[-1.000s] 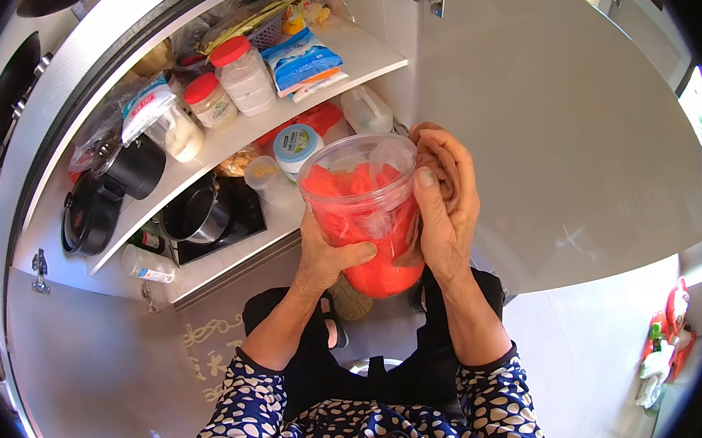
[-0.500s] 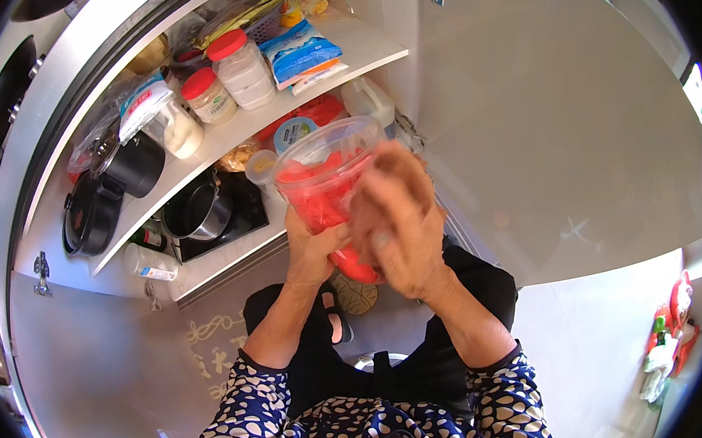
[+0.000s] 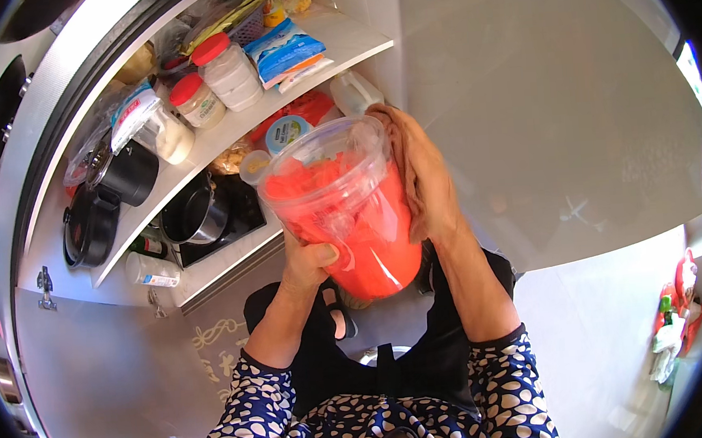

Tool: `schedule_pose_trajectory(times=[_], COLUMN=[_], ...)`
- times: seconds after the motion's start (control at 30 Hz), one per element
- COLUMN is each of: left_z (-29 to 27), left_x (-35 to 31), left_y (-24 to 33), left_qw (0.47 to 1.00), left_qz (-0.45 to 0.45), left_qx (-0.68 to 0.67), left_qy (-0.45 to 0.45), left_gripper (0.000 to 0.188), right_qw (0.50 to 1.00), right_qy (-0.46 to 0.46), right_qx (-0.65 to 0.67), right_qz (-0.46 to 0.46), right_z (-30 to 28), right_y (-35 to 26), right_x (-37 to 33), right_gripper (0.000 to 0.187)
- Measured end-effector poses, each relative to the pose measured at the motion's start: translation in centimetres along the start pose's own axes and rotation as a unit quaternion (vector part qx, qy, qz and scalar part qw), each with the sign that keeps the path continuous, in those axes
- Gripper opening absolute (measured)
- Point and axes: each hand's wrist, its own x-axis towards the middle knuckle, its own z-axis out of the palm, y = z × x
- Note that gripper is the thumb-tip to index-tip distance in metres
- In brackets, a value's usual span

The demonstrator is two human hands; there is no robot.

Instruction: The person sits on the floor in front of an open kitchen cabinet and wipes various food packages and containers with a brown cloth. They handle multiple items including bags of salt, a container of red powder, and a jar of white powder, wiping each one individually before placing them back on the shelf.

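A large clear plastic tub [image 3: 378,254], stuffed with what looks like red plastic bags [image 3: 315,175], is tilted in front of me, its open mouth toward the cupboard. My left hand [image 3: 307,261] grips its lower left side, thumb on the front wall. On the tub's right side, my right hand [image 3: 436,184] is closed on a brown cloth [image 3: 402,154] and presses it to the wall near the rim. Some fingers of both hands are hidden behind the tub and cloth.
An open cupboard has an upper shelf [image 3: 340,61] with red-lidded jars [image 3: 227,73], a blue packet [image 3: 286,48] and black pots [image 3: 128,169]. Below stand a saucepan [image 3: 196,213] and a clear jar [image 3: 151,269]. Its wide grey door [image 3: 556,123] stands open at right.
My right hand has moved up and outward from the tub's front to its right side, bringing the cloth into clear view. The tub has turned, showing more of its red-filled wall.
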Motion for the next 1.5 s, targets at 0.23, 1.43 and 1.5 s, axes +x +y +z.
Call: schedule_pose_trajectory(times=[0.23,1.43,1.5], left_z=[0.6,1.3,1.1], left_x=[1.4,1.0,1.1], left_y=[1.4,0.7,0.6], left_qw=[0.994,0.823,0.83], left_qz=[0.105,0.255,0.245], left_qx=[0.01,0.502,0.494], left_qy=[0.025,-0.078,-0.084], left_gripper=[0.083,0.1,0.098], right_qw=[0.963,0.843,0.845], right_qy=[0.021,-0.138,-0.181], right_qx=[-0.245,-0.46,-0.441], right_qz=[-0.109,-0.243,-0.243], right_z=[1.7,-1.0,-0.7], right_y=[0.5,-6.5,-6.2], right_x=[-4.5,-4.5,-4.7], right_gripper=[0.059,0.043,0.043])
